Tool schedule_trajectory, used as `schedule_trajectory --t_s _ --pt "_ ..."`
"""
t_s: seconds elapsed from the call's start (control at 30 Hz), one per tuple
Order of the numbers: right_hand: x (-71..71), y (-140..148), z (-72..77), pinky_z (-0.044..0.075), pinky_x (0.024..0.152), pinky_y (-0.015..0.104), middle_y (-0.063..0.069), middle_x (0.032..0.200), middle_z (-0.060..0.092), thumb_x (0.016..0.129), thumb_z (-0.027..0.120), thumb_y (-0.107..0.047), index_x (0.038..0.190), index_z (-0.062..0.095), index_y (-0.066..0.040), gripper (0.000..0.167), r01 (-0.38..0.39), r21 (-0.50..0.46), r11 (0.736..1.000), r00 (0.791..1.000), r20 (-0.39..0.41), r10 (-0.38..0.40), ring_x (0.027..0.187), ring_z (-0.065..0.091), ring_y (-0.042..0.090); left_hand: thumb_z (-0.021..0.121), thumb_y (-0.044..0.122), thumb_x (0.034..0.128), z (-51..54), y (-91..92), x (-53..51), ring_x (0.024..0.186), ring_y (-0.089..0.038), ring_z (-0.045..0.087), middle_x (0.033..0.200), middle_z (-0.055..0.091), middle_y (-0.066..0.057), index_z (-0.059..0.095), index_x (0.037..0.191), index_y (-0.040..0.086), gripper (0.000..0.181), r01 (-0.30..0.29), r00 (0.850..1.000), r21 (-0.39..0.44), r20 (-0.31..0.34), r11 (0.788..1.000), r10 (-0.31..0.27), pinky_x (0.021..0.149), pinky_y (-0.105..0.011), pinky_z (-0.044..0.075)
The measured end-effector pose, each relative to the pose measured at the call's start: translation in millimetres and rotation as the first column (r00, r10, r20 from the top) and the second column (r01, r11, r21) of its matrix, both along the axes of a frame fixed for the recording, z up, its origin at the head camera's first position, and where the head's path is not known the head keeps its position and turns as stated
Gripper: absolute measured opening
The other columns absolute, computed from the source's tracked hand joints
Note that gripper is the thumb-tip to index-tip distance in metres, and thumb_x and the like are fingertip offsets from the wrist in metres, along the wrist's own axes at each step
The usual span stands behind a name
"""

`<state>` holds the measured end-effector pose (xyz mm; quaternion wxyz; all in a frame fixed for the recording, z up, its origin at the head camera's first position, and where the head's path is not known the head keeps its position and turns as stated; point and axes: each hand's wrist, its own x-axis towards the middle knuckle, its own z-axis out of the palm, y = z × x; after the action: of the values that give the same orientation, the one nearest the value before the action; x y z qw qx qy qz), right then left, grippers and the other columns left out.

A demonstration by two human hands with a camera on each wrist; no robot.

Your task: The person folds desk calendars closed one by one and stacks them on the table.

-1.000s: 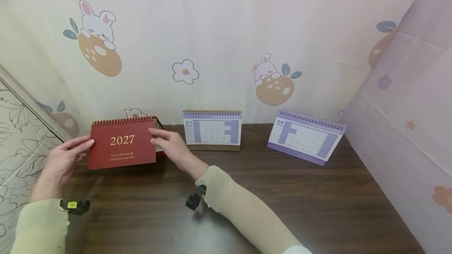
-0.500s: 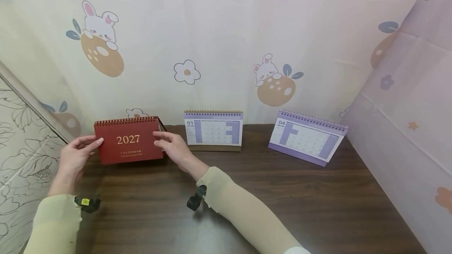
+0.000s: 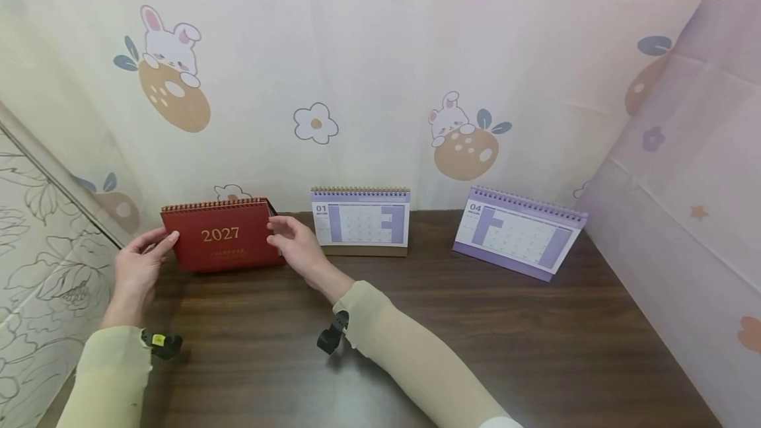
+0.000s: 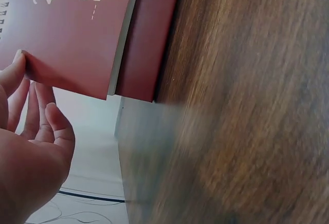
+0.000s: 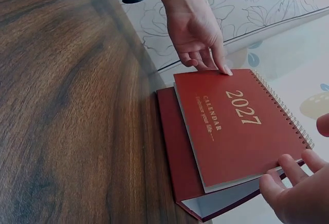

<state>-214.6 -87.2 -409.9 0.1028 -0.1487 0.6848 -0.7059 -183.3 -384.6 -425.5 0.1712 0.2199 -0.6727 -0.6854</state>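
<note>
A red spiral-bound 2027 desk calendar stands on the left of the table, near the back curtain. My left hand pinches its left edge, with the thumb on the red cover and the fingers behind it. The left wrist view shows that thumb on the cover and the red base below the pages. At the calendar's other side edge is my right hand, its fingers loosely bent. In the right wrist view the fingertips of the right hand lie at the page edge; whether they press it is unclear.
A lilac-and-white calendar showing 01 stands right of the red one. Farther right, a purple calendar showing 04 is angled. A patterned curtain closes the back of the dark wooden table.
The red calendar has shifted right, and its cover has come down closer to the base. My left hand has moved right with it. My right hand has shifted slightly right.
</note>
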Motion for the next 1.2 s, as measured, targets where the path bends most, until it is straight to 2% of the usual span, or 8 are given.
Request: schedule_trajectory --t_s 0.27,0.4,0.5,0.63,0.77,0.87,1.03,1.2 --pt "-2.8 -0.3 -2.0 0.05 0.091 0.028 -0.001 0.124 0.066 0.098 0.062 -0.013 0.134 0.061 -0.01 0.036 0.03 0.102 0.994 0.999 0.035 -0.034 0.111 0.06 0.008 0.084 0.033 0.0802 -1.7 1.9 -3.5 0.094 -0.004 0.052 0.103 0.06 0.015 0.072 0.115 0.021 0.039 -0.005 0.998 -0.042 0.065 0.999 0.007 0.068 -0.015 0.045" --pt "-9.0 -2.9 -5.5 0.049 0.091 0.028 0.0 0.124 0.063 0.1 0.06 -0.016 0.135 0.06 -0.008 0.037 0.042 0.167 0.985 0.999 0.019 -0.046 0.109 0.06 0.009 0.082 0.033 0.082 -2.4 2.0 -4.4 0.093 -0.003 0.054 0.101 0.062 0.015 0.072 0.113 0.021 0.035 -0.024 0.998 -0.05 0.049 0.998 0.027 0.068 -0.013 0.046" --pt "-14.4 -3.2 -8.9 0.048 0.093 0.027 0.001 0.127 0.06 0.102 0.056 -0.02 0.137 0.06 -0.009 0.036 0.065 0.252 0.965 0.998 -0.039 -0.057 0.111 0.058 0.009 0.081 0.03 0.0842 -4.3 1.5 -6.1 0.088 -0.002 0.057 0.097 0.064 0.015 0.074 0.108 0.021 0.026 -0.038 0.999 -0.034 0.0 0.999 0.038 0.068 -0.011 0.047" --pt "-20.0 -2.1 -11.3 0.044 0.1 0.027 0.002 0.136 0.058 0.104 0.052 -0.022 0.137 0.061 -0.01 0.036 0.09 0.343 0.935 0.99 -0.134 -0.046 0.121 0.055 0.012 0.077 0.027 0.0879 -7.3 -0.3 -8.6 0.084 -0.001 0.06 0.093 0.066 0.014 0.077 0.105 0.021 0.018 -0.032 0.998 0.005 -0.062 0.999 0.032 0.069 -0.01 0.05" --pt "-25.7 -3.1 -13.0 0.041 0.104 0.028 0.003 0.142 0.056 0.105 0.053 -0.023 0.136 0.062 -0.01 0.035 0.112 0.38 0.918 0.97 -0.242 -0.019 0.129 0.051 0.014 0.074 0.029 0.089 -9.8 -2.0 -10.2 0.084 0.0 0.063 0.093 0.067 0.015 0.077 0.111 0.018 0.025 -0.004 0.997 0.03 -0.078 1.0 0.007 0.071 -0.01 0.05" --pt "-29.3 -5.6 -11.5 0.042 0.104 0.028 0.001 0.139 0.059 0.103 0.057 -0.024 0.133 0.065 -0.012 0.033 0.151 0.387 0.909 0.958 -0.285 -0.038 0.128 0.053 0.013 0.074 0.03 0.0885 -11.4 -2.2 -11.6 0.087 0.001 0.063 0.093 0.068 0.016 0.076 0.116 0.017 0.031 0.014 0.997 0.055 -0.083 0.998 -0.009 0.072 -0.009 0.05" --pt "-31.8 -10.5 -6.4 0.047 0.099 0.027 -0.005 0.129 0.066 0.098 0.066 -0.023 0.125 0.071 -0.016 0.029 0.195 0.377 0.905 0.966 -0.236 -0.109 0.123 0.057 0.01 0.074 0.026 0.0882 -13.0 -4.3 -11.8 0.087 0.002 0.065 0.092 0.071 0.016 0.078 0.109 0.018 0.023 0.062 0.991 0.125 -0.129 0.99 -0.046 0.074 -0.011 0.051" --pt "-34.0 -15.8 -9.7 0.047 0.097 0.025 -0.008 0.125 0.068 0.094 0.071 -0.022 0.115 0.077 -0.014 0.023 0.234 0.342 0.91 0.965 -0.194 -0.176 0.121 0.058 0.008 0.073 0.023 0.0888 -11.6 -4.8 -10.5 0.082 0.001 0.068 0.091 0.073 0.012 0.079 0.098 0.017 0.013 0.122 0.981 0.187 -0.173 0.975 -0.089 0.073 -0.014 0.053"
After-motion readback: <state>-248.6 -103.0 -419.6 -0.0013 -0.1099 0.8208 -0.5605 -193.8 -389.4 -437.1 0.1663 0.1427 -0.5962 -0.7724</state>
